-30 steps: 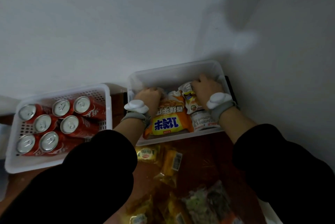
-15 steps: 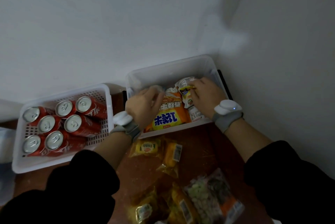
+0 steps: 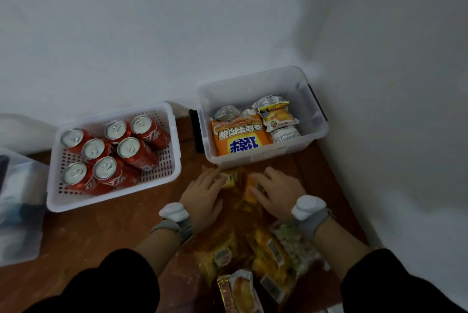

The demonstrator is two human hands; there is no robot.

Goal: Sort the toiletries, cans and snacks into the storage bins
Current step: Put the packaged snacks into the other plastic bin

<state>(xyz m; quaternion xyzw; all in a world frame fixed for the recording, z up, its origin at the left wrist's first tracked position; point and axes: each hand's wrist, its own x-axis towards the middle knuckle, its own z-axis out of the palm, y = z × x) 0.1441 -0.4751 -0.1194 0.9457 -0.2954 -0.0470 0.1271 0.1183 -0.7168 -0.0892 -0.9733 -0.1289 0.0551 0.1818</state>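
A clear snack bin (image 3: pixel 311 100) stands at the back right, holding an orange noodle pack (image 3: pixel 238 139) and small cake packets (image 3: pixel 277 115). Left of it a white perforated basket (image 3: pixel 167 168) holds several red cans (image 3: pixel 134 150). Just in front of the clear bin, my left hand (image 3: pixel 202 198) rests on a small yellow snack packet (image 3: pixel 229 179), fingers curled over it. My right hand (image 3: pixel 276 192) lies on an orange snack packet (image 3: pixel 249 187) beside it. A firm grasp on either packet is not visible.
More snack packets (image 3: pixel 266 257) lie piled on the brown table (image 3: pixel 101 231) between my forearms. A translucent bin (image 3: pixel 17 206) with pale items sits at the far left edge. White walls meet in a corner behind the clear bin.
Both hands have left the clear bin and come down toward me onto the two packets on the table in front of it. The packs stay in the bin.
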